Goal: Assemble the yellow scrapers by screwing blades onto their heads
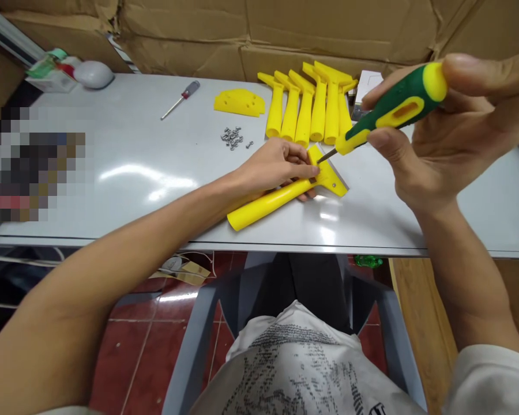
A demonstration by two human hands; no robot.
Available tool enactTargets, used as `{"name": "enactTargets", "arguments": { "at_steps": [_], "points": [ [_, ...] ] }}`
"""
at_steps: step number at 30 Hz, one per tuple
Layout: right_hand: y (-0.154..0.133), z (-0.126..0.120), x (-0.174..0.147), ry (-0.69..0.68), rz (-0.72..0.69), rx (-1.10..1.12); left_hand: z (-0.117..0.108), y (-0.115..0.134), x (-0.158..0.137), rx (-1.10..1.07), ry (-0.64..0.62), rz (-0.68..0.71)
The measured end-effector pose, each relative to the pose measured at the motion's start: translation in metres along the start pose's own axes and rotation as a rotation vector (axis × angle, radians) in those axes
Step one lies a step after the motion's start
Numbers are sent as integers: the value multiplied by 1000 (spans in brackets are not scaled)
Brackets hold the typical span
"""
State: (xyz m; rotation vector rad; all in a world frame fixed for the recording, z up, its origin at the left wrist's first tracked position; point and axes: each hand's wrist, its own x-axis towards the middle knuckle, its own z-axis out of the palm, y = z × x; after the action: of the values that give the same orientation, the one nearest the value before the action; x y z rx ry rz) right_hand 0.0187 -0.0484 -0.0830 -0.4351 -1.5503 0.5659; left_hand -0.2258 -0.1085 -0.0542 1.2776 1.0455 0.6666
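My left hand (281,167) is closed around the neck of a yellow scraper (270,203), which lies on the table with its metal blade facing away to the right. One screw shows in the near corner of its head. In my right hand (441,132) is a green and yellow screwdriver (389,112), gripped between thumb and fingers. The screwdriver is tilted, and its tip meets the far part of the scraper head beside my left thumb. Whether a screw sits under the tip is hard to see.
Several yellow scraper handles (309,106) stand in a row at the back, near a flat yellow plate (239,102). Loose screws (232,138) lie in a small pile. A second screwdriver (180,100) rests farther left. Cardboard (190,34) lines the rear edge.
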Motion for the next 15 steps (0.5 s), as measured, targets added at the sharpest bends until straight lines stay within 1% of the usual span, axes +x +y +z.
{"name": "enactTargets", "arguments": {
  "at_steps": [1, 3, 6, 9, 12, 15],
  "points": [
    [-5, 4, -5, 3, 85, -1, 0, 0, 0, 0, 0, 7],
    [-18, 12, -13, -1, 166, 10, 0, 0, 0, 8, 5, 23],
    [-36, 18, -16, -29, 197, 14, 0, -1, 0, 18, 1, 31],
    [-45, 21, -14, -47, 218, 13, -1, -2, 1, 17, -6, 36],
    [-46, 18, -12, -61, 229, 12, -3, -4, 2, 22, -8, 43],
    [-39, 8, -11, -67, 247, 5, -4, -5, 3, 30, -16, 45]
  ]
}}
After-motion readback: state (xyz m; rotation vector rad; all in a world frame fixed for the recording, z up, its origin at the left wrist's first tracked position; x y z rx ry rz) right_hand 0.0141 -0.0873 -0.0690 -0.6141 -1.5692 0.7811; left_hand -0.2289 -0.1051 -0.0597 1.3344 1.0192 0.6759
